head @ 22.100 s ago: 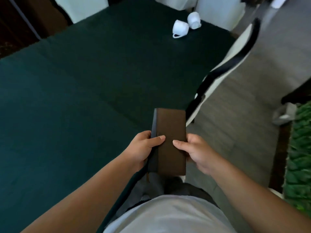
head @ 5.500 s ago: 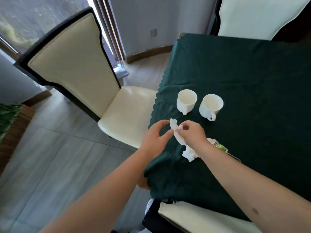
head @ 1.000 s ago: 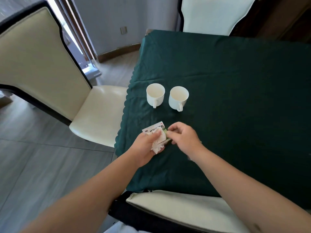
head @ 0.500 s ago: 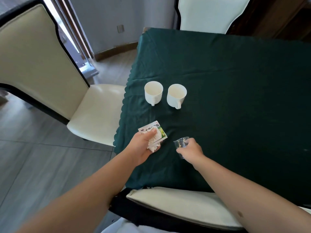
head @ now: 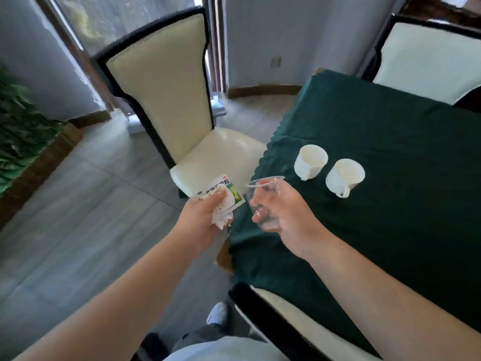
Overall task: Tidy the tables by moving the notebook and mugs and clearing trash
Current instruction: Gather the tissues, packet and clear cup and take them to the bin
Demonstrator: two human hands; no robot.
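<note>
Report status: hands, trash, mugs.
Left hand grips packet and tissue. Right hand holds clear cup. Two mugs upright on table. Nothing in the way.

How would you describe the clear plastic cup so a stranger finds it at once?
Start at the green tablecloth with two white mugs near its left edge. Just in front of the mugs, the right hand holds the clear plastic cup above the table edge. Unlike the mugs, it is see-through, has no handle, and is held in the air.
</note>
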